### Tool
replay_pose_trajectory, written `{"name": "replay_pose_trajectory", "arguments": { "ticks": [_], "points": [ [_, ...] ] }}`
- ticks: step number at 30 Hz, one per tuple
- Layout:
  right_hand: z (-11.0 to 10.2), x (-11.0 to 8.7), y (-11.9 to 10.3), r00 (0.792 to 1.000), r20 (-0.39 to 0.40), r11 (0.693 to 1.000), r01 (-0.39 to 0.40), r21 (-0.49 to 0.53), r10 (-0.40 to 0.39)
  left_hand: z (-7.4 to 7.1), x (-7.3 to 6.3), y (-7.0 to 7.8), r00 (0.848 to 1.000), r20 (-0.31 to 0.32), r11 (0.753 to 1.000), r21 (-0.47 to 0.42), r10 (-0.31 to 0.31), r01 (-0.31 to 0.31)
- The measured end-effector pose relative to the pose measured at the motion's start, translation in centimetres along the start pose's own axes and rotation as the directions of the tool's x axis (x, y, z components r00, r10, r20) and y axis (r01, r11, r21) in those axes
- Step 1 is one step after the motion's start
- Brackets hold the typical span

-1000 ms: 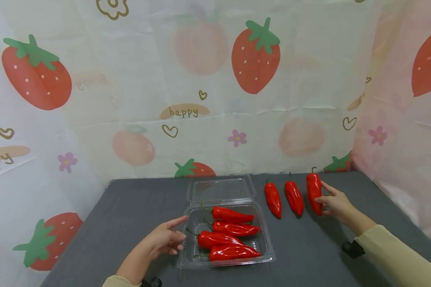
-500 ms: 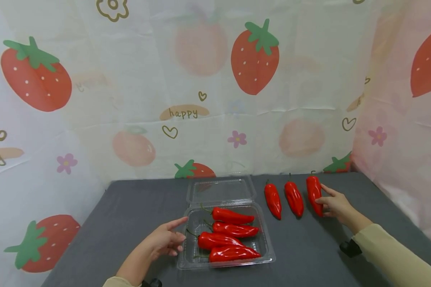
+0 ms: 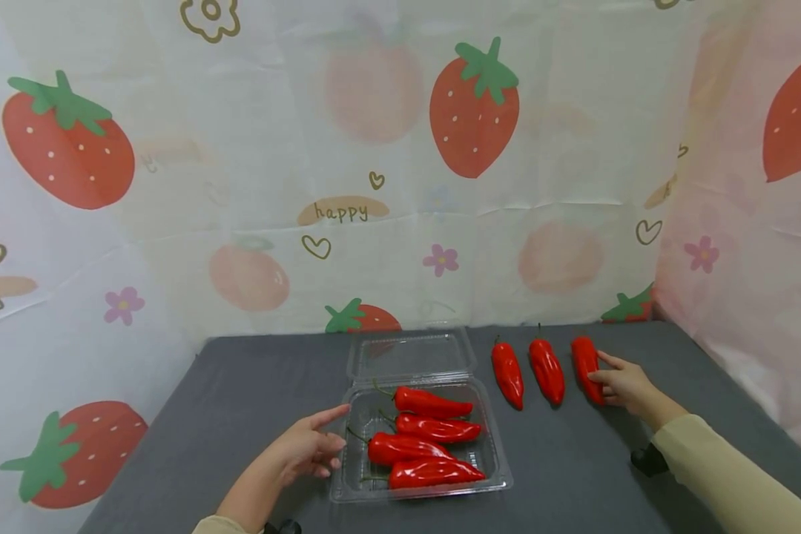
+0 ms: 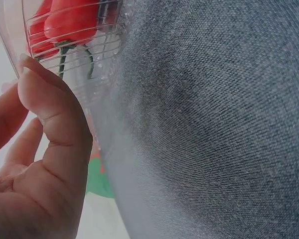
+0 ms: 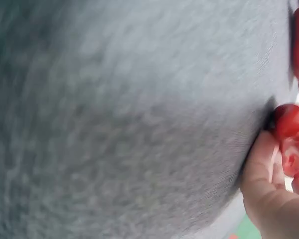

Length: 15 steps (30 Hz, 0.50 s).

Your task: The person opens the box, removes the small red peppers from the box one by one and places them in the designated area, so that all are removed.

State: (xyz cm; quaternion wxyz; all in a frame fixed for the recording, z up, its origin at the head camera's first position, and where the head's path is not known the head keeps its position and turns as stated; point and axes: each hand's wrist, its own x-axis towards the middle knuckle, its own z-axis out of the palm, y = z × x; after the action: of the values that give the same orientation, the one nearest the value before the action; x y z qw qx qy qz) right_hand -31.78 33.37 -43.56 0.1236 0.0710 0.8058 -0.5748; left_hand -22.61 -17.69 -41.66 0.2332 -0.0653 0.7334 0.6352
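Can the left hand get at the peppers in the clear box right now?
Likely yes: the left hand is beside the clear box, whose open lid leaves the peppers inside uncovered.

Right pepper [image 3: 585,367]: glossy red, pinched in right hand [image 3: 630,387], narrow tip toward person. Middle pepper [image 3: 546,372] and left pepper [image 3: 507,374]: same red, lying beside it in a row, apart, green stems at far end, tips near. Clear plastic clamshell box [image 3: 500,454]: left of row, lid [image 3: 410,354] open, laid back. Four red peppers [image 3: 438,427] inside, crosswise, stems left. Left hand [image 3: 310,445]: index finger at box's left rim.
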Motion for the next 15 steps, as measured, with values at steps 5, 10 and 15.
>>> {"name": "replay_pose_trajectory", "arguments": {
  "ticks": [5, 10, 15],
  "points": [
    [-0.24, 0.21, 0.27, 1.0, 0.012, 1.0, -0.002, -0.029, 0.003, 0.1, -0.08, 0.08, 1.0, -0.008, 1.0, 0.0, -0.003, 0.003],
    [-0.24, 0.12, 0.4, 1.0, 0.013, 0.999, -0.016, -0.037, 0.017, 0.09, -0.16, 0.07, 1.0, -0.001, 1.0, -0.004, 0.006, -0.006],
    [-0.44, -0.12, 0.56, 1.0, 0.004, 1.0, -0.023, -0.014, 0.023, 0.09, -0.12, 0.01, 1.0, 0.001, 1.0, -0.005, 0.012, -0.012]
  ]
}}
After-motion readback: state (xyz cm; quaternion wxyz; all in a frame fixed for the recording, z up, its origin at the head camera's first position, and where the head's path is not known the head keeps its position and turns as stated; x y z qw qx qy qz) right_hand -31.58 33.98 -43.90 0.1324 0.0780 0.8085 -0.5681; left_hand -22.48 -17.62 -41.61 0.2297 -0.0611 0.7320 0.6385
